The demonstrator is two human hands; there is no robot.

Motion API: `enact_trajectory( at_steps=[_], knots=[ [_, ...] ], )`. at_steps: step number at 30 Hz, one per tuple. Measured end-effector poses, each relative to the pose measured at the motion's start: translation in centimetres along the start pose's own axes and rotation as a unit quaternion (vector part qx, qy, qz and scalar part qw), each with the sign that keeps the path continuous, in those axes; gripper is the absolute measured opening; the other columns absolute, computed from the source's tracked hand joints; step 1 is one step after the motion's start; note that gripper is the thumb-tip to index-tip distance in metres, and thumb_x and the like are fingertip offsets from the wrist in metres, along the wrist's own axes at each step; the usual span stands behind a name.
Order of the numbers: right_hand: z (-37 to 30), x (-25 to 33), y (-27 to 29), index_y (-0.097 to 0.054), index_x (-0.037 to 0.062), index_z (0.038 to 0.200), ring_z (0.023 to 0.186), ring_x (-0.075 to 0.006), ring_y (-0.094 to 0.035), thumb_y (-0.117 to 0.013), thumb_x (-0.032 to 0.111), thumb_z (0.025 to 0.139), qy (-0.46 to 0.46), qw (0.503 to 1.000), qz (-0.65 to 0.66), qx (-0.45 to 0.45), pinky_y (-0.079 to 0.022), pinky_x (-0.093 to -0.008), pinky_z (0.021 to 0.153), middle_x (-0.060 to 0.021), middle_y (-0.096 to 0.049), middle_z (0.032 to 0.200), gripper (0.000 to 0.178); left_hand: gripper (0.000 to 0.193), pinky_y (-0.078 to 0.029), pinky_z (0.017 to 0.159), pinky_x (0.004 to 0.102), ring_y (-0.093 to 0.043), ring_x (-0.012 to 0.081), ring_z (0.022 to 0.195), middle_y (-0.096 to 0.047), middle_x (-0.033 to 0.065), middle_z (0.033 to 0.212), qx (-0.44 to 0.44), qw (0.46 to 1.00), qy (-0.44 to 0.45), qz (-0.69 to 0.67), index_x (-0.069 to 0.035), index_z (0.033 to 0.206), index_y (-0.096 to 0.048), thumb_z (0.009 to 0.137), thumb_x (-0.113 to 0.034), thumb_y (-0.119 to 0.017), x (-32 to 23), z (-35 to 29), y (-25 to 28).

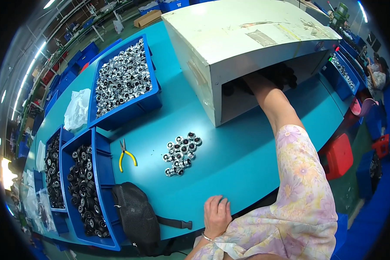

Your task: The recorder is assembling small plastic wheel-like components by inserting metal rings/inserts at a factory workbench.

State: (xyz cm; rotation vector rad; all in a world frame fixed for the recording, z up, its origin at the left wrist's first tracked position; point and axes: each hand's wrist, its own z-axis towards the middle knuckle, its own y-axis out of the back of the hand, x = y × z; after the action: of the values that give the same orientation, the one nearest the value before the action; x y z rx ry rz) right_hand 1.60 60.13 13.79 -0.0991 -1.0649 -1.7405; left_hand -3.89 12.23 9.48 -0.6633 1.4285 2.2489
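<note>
The teal desk (pixel 242 173) carries a white box (pixel 251 28), and my right forearm (pixel 275 106) reaches into it.
To the left stand a blue bin (pixel 132 112) of silvery parts and, nearer me, a blue bin (pixel 104 173) of black parts, with a black mesh pouch (pixel 136 216) beside it. Dark pieces (pixel 286 76) lie in the box around my right hand; shadow hides that hand, so I cannot tell its grip. My left hand (pixel 216 214) rests empty at the desk's edge, fingers close together, well apart from the box. Beyond it sit loose silvery parts (pixel 184 149), then yellow-handled pliers (pixel 124 151).
</note>
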Motion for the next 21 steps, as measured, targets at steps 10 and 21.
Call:
enact_trajectory(
  at_steps=[10,21],
  knots=[
    [-1.8,2.6,3.8,-0.050,0.0029,0.130,0.126,-0.0300,-0.044,-0.044,0.028,0.098,0.026,0.999,0.015,-0.021,-0.035,-0.0387,0.107,-0.0219,-0.049,0.134,0.041,0.026,-0.048,0.083,0.0424,-0.056,0.0347,0.098,-0.058,0.0154,0.105,-0.018,0.999,-0.022,-0.017,0.000,0.099,-0.061,0.075,-0.002,-0.071,-0.2,-0.6,0.0],
    [-18.1,15.2,14.7,-0.060,0.0023,0.092,0.083,-0.0280,-0.062,-0.065,0.015,0.086,-0.177,0.981,0.053,0.054,-0.048,-0.0362,0.076,-0.0140,-0.065,0.089,0.015,0.050,-0.040,0.102,0.0418,-0.034,0.0294,0.134,-0.029,0.0118,0.151,-0.677,0.597,-0.429,0.029,-0.012,0.145,-0.033,0.100,-0.027,-0.048,-10.0,-1.5,16.2]
  ],
)
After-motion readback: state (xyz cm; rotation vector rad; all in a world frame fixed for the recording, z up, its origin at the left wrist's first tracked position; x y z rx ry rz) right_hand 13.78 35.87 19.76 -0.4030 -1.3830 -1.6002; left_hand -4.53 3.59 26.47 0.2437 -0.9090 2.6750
